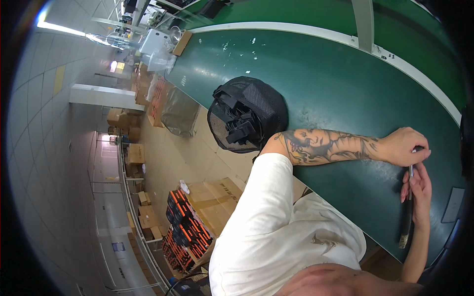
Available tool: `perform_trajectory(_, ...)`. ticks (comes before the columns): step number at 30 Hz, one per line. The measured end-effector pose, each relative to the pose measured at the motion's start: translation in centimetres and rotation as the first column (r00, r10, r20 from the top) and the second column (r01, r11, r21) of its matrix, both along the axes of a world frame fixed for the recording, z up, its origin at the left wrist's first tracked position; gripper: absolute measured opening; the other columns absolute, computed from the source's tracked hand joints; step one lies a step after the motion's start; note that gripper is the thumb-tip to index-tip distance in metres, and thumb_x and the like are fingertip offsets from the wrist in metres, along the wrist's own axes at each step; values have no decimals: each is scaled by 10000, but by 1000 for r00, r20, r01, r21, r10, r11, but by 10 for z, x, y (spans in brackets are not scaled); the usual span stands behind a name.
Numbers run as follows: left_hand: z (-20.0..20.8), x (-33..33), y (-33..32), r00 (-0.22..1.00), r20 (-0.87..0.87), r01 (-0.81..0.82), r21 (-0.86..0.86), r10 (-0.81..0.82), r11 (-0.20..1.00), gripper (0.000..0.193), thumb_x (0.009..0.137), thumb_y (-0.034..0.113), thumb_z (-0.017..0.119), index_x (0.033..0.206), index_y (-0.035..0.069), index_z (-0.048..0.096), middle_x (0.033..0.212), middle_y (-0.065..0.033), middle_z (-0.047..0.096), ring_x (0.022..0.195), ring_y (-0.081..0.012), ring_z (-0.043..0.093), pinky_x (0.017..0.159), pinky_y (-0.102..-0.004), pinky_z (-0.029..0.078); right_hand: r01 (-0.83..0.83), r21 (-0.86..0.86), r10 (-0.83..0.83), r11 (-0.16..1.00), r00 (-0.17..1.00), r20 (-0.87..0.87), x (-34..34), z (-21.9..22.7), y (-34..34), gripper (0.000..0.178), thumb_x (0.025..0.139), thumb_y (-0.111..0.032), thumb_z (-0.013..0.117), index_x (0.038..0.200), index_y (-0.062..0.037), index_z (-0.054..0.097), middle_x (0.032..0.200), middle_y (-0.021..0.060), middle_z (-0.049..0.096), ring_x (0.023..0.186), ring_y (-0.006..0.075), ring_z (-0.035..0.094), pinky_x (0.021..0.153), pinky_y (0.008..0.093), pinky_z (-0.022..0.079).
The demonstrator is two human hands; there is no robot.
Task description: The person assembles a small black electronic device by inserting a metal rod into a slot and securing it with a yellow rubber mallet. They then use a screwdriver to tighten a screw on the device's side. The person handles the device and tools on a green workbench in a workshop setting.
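Note:
My left hand [406, 148], at the end of the tattooed forearm, is closed around a small dark piece with a thin silver rod [411, 171] below it. I cannot tell whether these are one tool. Just below, my right hand [419, 192] has curled fingers around the rod's lower part and a long black strip [407, 217]. The strip hangs down over the green tabletop and ends in a pale yellowish patch. Beside my left elbow, a round black mesh bag [261, 106] holding black straps and buckles sits at the table's edge.
The green table [335, 93] has white scraps near its far side and a metal post [364, 24] behind. At the far left end are a clear plastic bag [160, 59] and a cardboard piece [182, 43]. Cartons [212, 200] and stacked black-and-orange packages [185, 227] stand on the floor to the left.

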State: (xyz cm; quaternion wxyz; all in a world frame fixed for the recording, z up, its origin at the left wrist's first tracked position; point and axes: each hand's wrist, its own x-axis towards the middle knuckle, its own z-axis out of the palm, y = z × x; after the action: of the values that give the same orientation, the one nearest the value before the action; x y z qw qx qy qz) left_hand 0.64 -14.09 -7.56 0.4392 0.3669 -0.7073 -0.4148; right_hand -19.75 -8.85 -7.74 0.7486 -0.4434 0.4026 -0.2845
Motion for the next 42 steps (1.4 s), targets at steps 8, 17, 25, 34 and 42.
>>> perform_trajectory(8,0,0,1,1000,-6,5,-19,-5,1000,257,903,238,655,856,-8,715,784,-180,684,681,-345,663,611,-425,506,4,-3,-4,1000,1000,4,0,-1,2,670,994,-259,628,1521,22,324,938,83,592,607,96,574,495,222,483)
perform_trajectory(17,0,0,-2,1000,4,-5,-22,5,1000,256,900,236,658,856,-10,716,784,-179,688,690,-343,672,623,-426,515,6,-3,-6,1000,1000,-2,1,1,-1,667,995,-257,625,1522,19,324,939,83,592,609,91,573,499,220,484)
perform_trajectory(25,1,0,-2,1000,4,-2,-18,2,1000,251,901,230,656,859,-10,718,801,-181,693,697,-343,677,633,-420,523,9,-6,-9,1000,1000,0,1,1,-1,658,999,-248,617,1521,23,322,936,82,589,607,92,572,502,218,488)
perform_trajectory(34,2,0,-1,1000,-15,7,-19,-7,1000,237,905,223,652,858,-1,715,806,-164,701,705,-331,683,634,-410,529,4,-1,-4,1000,1000,1,0,2,0,623,1003,-211,590,1517,23,327,941,81,594,604,94,574,499,219,487)
perform_trajectory(42,-2,-1,-1,1000,-3,4,-26,-4,1000,235,912,221,645,852,2,707,804,-155,694,691,-321,669,615,-406,517,-3,14,3,1000,1000,11,2,6,1,619,994,-215,601,1504,20,343,941,81,593,605,106,581,499,224,488)
